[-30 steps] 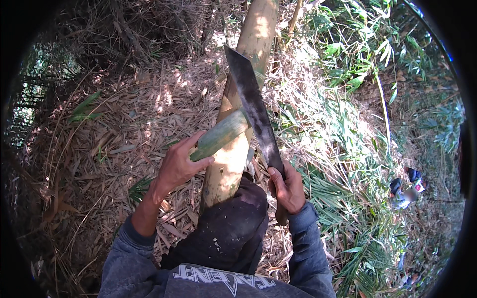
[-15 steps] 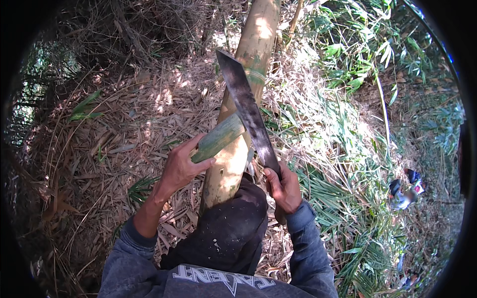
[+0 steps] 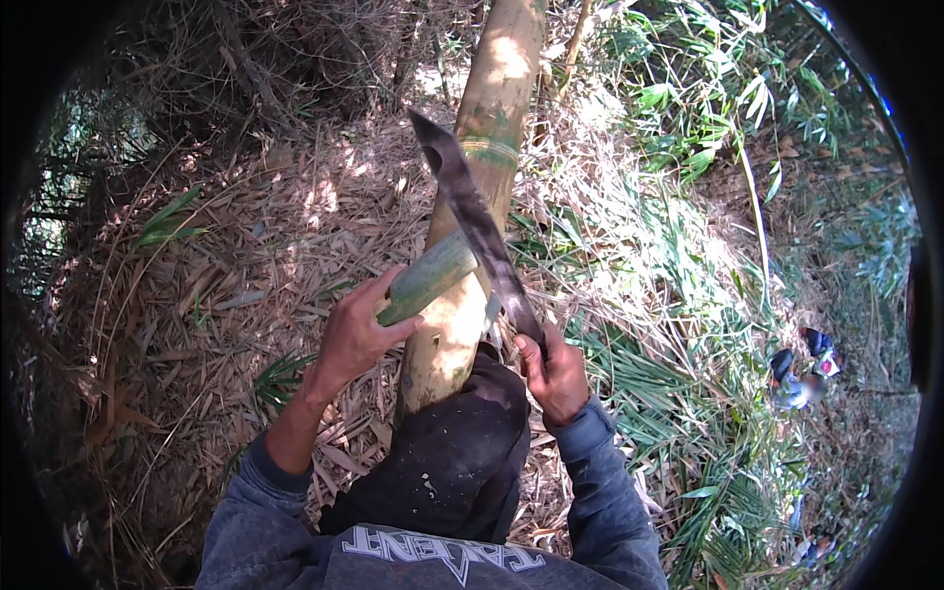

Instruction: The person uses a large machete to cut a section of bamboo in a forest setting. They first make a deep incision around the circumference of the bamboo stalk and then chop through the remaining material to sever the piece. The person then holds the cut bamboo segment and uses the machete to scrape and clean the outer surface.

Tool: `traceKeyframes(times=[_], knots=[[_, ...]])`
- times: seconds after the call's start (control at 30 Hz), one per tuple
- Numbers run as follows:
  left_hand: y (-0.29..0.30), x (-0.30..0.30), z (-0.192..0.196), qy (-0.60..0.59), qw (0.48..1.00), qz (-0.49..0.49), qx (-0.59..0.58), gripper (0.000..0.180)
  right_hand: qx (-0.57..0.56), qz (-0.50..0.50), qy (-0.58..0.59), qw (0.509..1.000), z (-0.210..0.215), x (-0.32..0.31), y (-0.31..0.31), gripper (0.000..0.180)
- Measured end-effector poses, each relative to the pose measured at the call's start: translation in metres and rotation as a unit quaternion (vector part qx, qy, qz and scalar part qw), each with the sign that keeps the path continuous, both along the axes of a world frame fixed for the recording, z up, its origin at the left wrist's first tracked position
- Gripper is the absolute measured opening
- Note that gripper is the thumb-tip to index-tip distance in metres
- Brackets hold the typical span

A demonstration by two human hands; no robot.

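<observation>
In the head view, looking down, the left hand (image 3: 356,332) is wrapped around the near end of a short green bamboo piece (image 3: 429,276), fingers curled over it and thumb pressed along its side, so it grips that piece firmly. The piece slants up and to the right, and its far end meets the dark blade of a machete (image 3: 475,221) that crosses it. The right hand (image 3: 557,377) is closed tight around the machete's handle, which is almost wholly hidden inside the fist; the blade rises from it up and to the left, its tip ending near a green ring on a thick bamboo pole (image 3: 484,172). That pole runs from the top of the picture down toward the person, and its lower end disappears behind a dark-clothed knee (image 3: 454,447). The green piece lies across the pole's pale lower stretch, seemingly touching it, though the overlap makes that hard to confirm. Both forearms wear grey-blue sleeves (image 3: 598,492). All around, the ground (image 3: 246,256) is covered with dry straw-coloured bamboo leaves, and green leafy growth (image 3: 708,118) fills the right side.
</observation>
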State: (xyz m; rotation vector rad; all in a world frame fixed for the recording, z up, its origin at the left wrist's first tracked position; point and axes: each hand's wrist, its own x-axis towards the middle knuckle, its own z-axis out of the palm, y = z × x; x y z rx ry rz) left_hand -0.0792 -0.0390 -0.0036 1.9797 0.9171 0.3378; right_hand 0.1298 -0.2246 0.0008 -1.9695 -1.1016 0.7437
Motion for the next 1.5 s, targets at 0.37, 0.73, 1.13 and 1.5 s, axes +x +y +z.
traceKeyframes(times=[0.37, 0.73, 1.13, 1.5], knots=[[0.006, 0.003, 0.003, -0.036, 0.998, 0.002, -0.042, 0.060, -0.001, -0.021, 0.113, 0.993, 0.007, 0.008, 0.003, 0.025], [0.009, 0.002, 0.010, 0.018, 0.998, -0.014, -0.064, 0.067, -0.004, 0.049, 0.091, 0.995, -0.006, 0.020, 0.011, 0.027], [-0.002, -0.001, -0.011, 0.053, 0.980, 0.021, 0.189, 0.074, 0.026, -0.009, 0.026, 0.999, 0.036, 0.006, 0.004, 0.018], [0.000, 0.000, -0.007, 0.065, 0.985, 0.020, 0.159, 0.073, 0.129, -0.099, 0.142, 0.976, 0.037, -0.003, 0.018, 0.024]])
